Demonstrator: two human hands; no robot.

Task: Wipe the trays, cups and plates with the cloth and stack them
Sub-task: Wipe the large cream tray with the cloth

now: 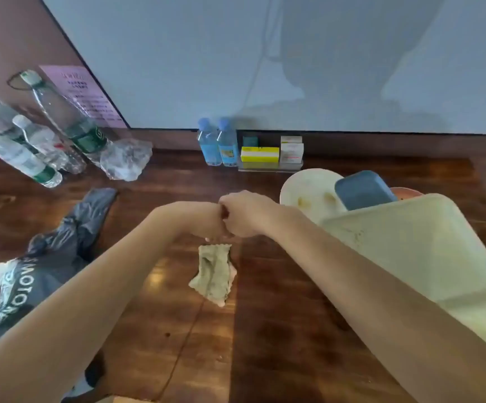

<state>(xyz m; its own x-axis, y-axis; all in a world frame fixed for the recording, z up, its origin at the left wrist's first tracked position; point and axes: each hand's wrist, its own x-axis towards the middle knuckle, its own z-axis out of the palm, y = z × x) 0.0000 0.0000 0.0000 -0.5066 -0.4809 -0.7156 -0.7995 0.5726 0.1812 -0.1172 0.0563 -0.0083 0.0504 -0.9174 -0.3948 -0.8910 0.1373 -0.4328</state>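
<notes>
A stained, crumpled cloth [214, 273] hangs above the wooden table [279, 330], pinched by its top edge. My left hand [204, 219] and my right hand [246, 213] meet knuckle to knuckle over it, both with fingers curled down onto that edge. At the right a large cream tray [416, 251] lies tilted, with food specks on it. Behind it a white plate [308, 190] shows yellow stains, a blue-grey rectangular dish [364, 190] lies upside down on the pile, and an orange rim [407, 193] peeks out.
Several plastic water bottles [32, 141] and a crumpled clear bag [125, 161] stand at the back left. A grey printed bag [47, 257] lies at the left. Two blue bottles [218, 144] and small boxes [271, 154] line the wall.
</notes>
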